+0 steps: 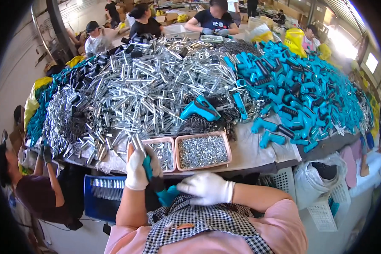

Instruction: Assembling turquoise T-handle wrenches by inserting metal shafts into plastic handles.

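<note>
My left hand [136,172], in a white glove, is closed around a teal and black pistol-grip tool body [147,166]. Shiny metal tubes [137,142] show just beyond its fingertips; whether they belong to the tool I cannot tell. The tool's teal lower end [168,195] points toward my apron. Beside that end is my right hand [205,187], also white-gloved, its fingers stretched to the left. Past my hands stand two pink trays: the left one [174,156] holds small metal pins, the right one [230,157] many tiny metal parts.
A large heap of metal tubes [144,89] covers the table, with teal housings [296,97] piled at right. One teal and black housing [200,109] lies behind the trays. A blue crate [89,199] stands below left, white baskets [321,216] below right. Several people work around the table.
</note>
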A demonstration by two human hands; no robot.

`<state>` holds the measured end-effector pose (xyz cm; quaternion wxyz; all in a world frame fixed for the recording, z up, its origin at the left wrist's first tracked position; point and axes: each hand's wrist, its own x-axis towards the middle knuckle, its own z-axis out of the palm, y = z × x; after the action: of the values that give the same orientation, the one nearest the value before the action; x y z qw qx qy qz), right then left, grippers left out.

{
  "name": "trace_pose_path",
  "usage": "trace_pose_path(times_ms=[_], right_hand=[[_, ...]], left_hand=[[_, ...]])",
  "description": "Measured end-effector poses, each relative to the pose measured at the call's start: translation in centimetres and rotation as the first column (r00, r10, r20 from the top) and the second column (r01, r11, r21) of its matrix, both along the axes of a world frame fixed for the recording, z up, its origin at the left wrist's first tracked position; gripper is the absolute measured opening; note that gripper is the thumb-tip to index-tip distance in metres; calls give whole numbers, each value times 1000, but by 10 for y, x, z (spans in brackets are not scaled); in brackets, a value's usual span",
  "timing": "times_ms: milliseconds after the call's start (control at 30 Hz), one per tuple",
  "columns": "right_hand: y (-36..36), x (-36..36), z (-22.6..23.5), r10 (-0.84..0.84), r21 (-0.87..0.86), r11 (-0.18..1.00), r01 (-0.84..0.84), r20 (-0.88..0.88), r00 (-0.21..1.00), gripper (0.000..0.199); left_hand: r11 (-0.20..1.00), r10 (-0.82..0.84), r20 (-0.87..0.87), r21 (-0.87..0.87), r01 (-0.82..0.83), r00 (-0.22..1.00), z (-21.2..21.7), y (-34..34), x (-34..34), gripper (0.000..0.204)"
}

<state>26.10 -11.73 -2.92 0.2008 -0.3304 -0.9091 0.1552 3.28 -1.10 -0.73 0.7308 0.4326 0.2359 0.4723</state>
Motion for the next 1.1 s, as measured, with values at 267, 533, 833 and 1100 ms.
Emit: trace_pose_path(times_ms=[267, 533, 833, 1100], right_hand=[[61, 150, -3, -849, 145, 521, 841, 193, 492, 24], [87, 247, -86, -741, 243, 669, 702, 300, 601, 34], [97, 249, -80, -846, 414, 532, 738, 243, 474, 28], [105, 260, -64, -750, 287, 639, 713, 435, 497, 29]], left_hand=[[592, -805, 75, 52, 804, 588, -63, 1, -38, 52], [528, -810, -243, 94, 844, 534, -69, -9, -24, 48], [731, -609, -299, 150, 666, 735, -46, -34, -9, 44], [763, -512, -332, 248, 597, 792, -57, -55, 8, 36]])
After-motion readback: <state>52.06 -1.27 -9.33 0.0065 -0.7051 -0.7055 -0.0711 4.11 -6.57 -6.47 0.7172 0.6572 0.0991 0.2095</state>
